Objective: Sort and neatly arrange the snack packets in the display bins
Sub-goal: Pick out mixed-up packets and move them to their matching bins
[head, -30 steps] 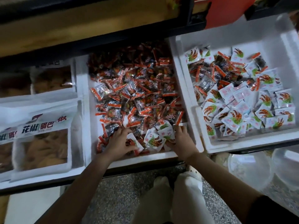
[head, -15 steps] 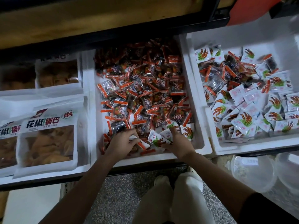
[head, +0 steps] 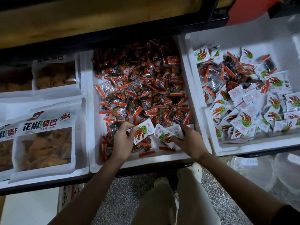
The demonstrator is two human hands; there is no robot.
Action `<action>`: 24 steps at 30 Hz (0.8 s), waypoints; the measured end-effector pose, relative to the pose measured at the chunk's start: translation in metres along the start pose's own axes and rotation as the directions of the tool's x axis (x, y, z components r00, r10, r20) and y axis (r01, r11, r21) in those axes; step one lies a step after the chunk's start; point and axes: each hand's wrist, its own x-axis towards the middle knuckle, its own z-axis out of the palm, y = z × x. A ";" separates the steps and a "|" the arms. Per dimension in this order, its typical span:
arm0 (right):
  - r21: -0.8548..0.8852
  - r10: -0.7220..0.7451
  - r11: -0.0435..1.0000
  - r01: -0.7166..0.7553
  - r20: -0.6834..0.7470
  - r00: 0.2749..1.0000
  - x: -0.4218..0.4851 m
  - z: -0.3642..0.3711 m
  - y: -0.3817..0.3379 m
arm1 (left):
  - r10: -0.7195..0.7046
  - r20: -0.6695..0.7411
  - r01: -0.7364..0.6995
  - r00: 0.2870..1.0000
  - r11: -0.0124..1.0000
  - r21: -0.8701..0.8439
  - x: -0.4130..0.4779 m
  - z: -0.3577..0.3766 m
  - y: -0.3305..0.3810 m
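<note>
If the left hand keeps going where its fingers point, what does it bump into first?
The white packet that the left hand is pinching. Past it, probably the heap of orange-edged packets, though depth is unclear.

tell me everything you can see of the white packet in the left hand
The white packet is a small glossy plastic sachet, printed with a red-brown claw-like picture, green leaves and red text. The left hand pinches its left edge, tilted over the orange-edged packets at the middle bin's front.
</note>
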 end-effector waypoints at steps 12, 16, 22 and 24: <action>0.349 0.234 0.932 -0.100 -0.369 0.899 -0.020 -0.096 0.065 | 0.000 0.349 0.074 0.937 0.977 -0.198 0.023 0.100 0.116; 0.385 0.294 0.917 -0.107 -0.468 0.833 -0.022 -0.126 0.084 | 0.059 0.414 0.023 0.908 0.981 -0.192 0.035 0.154 0.144; 0.426 0.294 0.904 -0.032 -0.565 0.771 -0.010 -0.157 0.097 | 0.190 0.460 -0.103 0.867 0.973 -0.209 0.048 0.194 0.187; 0.451 0.299 0.892 -0.031 -0.538 0.788 -0.006 -0.156 0.104 | 0.228 0.457 -0.153 0.860 0.969 -0.195 0.048 0.192 0.188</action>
